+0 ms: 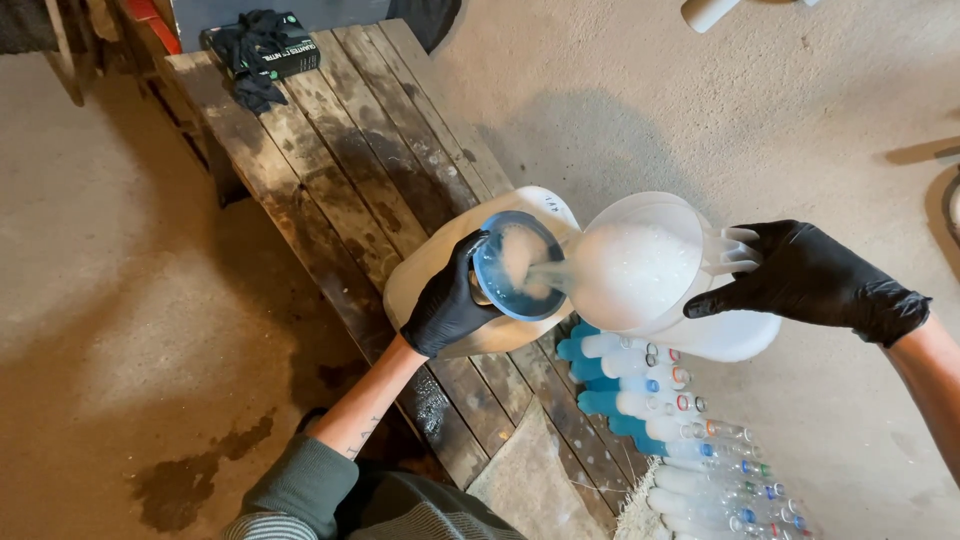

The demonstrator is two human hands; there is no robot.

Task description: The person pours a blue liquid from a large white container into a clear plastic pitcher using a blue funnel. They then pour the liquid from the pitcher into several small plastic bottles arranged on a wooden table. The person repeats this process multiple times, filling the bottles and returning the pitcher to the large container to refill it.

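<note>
— Status of the pour?
— Right hand (815,280) closed on the jug (640,265), tilted; foamy white liquid streaming into the blue funnel (518,265). Jug looks largely full.
— Left hand (450,305)?
— Clasped round the funnel atop the canister (440,265) on the table (330,150).

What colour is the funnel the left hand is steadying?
Blue funnel, held by the left hand; head view.
</note>
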